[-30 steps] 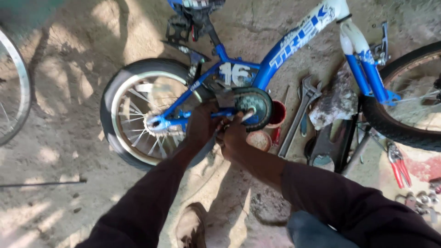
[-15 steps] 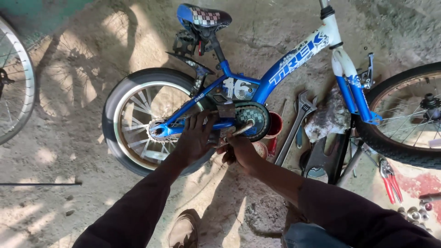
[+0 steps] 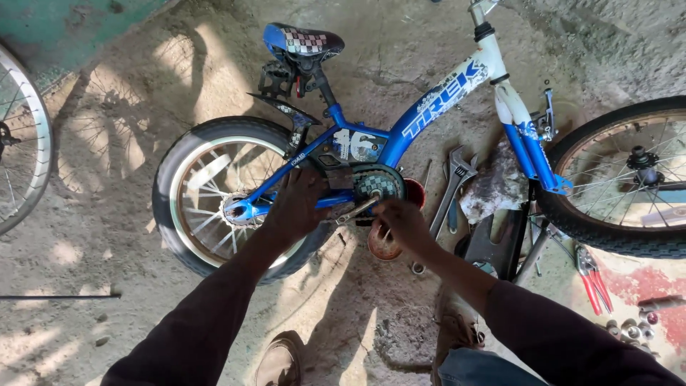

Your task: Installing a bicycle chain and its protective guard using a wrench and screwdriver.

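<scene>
A small blue and white children's bicycle (image 3: 436, 114) lies before me on the dirt ground. My left hand (image 3: 296, 204) grips the blue chain stay and the black chain guard (image 3: 375, 184) near the crank. My right hand (image 3: 400, 220) is closed on a metal tool (image 3: 354, 211) at the crank, just below the chain guard. The rear wheel (image 3: 214, 196) sits left of my hands and the front wheel (image 3: 629, 179) is at the right. The blue saddle (image 3: 304, 41) points away from me.
An adjustable wrench (image 3: 454, 182), a crumpled rag (image 3: 493, 187) and a round red tin (image 3: 382, 244) lie under the frame. Red-handled pliers (image 3: 592, 275) and several small metal parts (image 3: 632, 330) rest at the right. Another wheel (image 3: 25, 143) stands at the left edge. My shoe (image 3: 279, 361) is below.
The view has tilted so the bicycle sits lower in frame and the saddle shows fully. My hands stay at the crank; the right hand has shifted slightly right along the tool.
</scene>
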